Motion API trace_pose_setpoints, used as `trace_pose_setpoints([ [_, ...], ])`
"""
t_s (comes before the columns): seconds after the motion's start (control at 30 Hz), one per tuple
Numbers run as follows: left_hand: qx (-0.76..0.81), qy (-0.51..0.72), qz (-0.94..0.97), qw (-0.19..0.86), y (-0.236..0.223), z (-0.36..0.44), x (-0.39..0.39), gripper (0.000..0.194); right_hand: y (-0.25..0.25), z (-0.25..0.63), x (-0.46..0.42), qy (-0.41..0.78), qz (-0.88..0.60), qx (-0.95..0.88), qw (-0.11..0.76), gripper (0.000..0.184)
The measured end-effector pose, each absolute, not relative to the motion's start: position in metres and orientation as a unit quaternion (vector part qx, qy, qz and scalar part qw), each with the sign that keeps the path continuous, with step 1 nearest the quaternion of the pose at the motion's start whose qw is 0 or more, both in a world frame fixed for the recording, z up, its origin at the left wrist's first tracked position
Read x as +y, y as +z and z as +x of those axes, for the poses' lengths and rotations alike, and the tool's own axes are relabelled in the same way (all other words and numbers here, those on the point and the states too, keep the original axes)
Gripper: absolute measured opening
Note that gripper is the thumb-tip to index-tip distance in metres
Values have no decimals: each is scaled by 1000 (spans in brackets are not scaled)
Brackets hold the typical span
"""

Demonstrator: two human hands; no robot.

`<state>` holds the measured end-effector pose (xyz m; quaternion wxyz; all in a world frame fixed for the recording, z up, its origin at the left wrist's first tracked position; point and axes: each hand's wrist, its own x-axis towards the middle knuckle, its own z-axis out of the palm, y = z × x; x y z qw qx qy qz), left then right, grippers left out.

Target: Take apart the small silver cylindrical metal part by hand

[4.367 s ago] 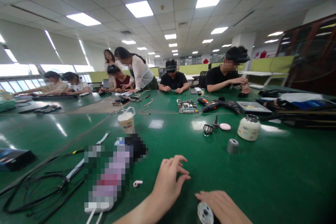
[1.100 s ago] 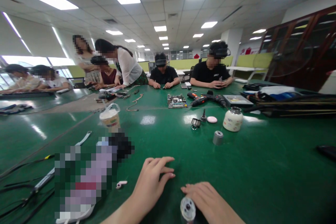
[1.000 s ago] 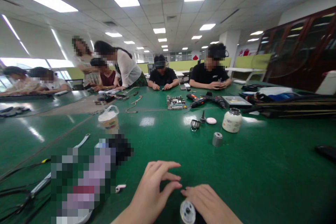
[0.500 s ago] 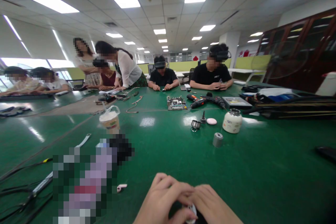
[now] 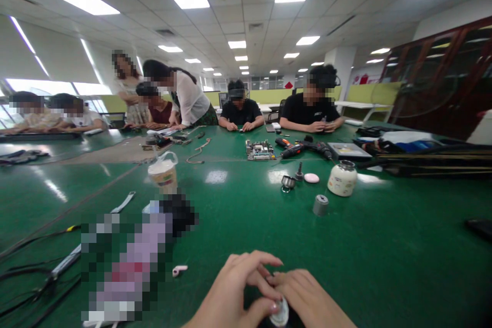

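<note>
At the bottom centre, my left hand point(image 5: 234, 287) pinches a small round whitish piece point(image 5: 280, 313) between thumb and fingers, its index finger lifted away. My right hand point(image 5: 309, 294) is closed around the piece's far and right side, fingers bent toward the left ones; its fingertips are partly hidden. Farther forward stand a grey cylindrical cap point(image 5: 320, 206) and a cream jar point(image 5: 342, 179) with an open metal neck. Beside them are a metal ring-shaped part point(image 5: 288, 182), a dark stepped part point(image 5: 299, 172) and a pink disc point(image 5: 311, 178).
On the green table point(image 5: 238, 220) lie a white earbud point(image 5: 179, 270), cables and a strap point(image 5: 67, 261) at left. A lidded cup point(image 5: 163, 171) stands behind a blurred-out item. Farther back are a circuit board point(image 5: 260, 149), power drills point(image 5: 292, 150) and several seated people.
My left hand's index finger has lifted and straightened, and its other fingers have shifted, so more of the round piece shows. The view has moved slightly. My right hand has stayed nearly still.
</note>
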<state>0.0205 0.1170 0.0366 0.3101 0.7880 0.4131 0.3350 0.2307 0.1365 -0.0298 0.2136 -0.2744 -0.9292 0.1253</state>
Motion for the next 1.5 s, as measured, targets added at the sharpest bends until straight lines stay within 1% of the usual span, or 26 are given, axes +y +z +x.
trace_pose_setpoints([
  [0.13,438,314,794,281,40,20,118,52,-27,229,135,131,-283,-925,216,30],
  [0.33,319,306,861,252,24,16,129,59,-37,231,138,122,-282,-924,227,36],
  [0.47,367,280,844,272,35,14,125,61,-36,233,138,117,-268,-928,229,30],
  [0.57,403,296,823,269,50,13,119,57,-30,232,136,128,-275,-927,222,29],
  [0.67,391,313,830,245,51,13,118,60,-24,231,133,144,-288,-922,216,33],
  [0.77,337,310,862,219,40,13,123,64,-24,229,133,143,-292,-920,218,38],
  [0.83,308,312,875,205,33,14,126,61,-25,228,134,136,-290,-924,209,39],
  [0.93,317,309,877,189,29,17,125,54,-25,227,135,134,-296,-927,190,36],
  [1.03,322,308,878,176,32,20,120,46,-24,226,133,141,-308,-921,192,29],
  [1.13,311,343,873,157,38,21,117,41,-22,227,132,130,-301,-925,192,30],
  [1.23,352,389,839,146,42,16,124,38,-20,228,132,115,-289,-930,196,36],
  [1.33,453,409,783,117,35,6,144,35,-20,228,134,102,-277,-932,209,43],
  [1.43,507,359,775,118,18,-2,163,32,-21,228,136,88,-276,-937,194,42],
  [1.5,521,326,778,131,6,-6,170,33,-21,228,137,84,-274,-938,194,40],
])
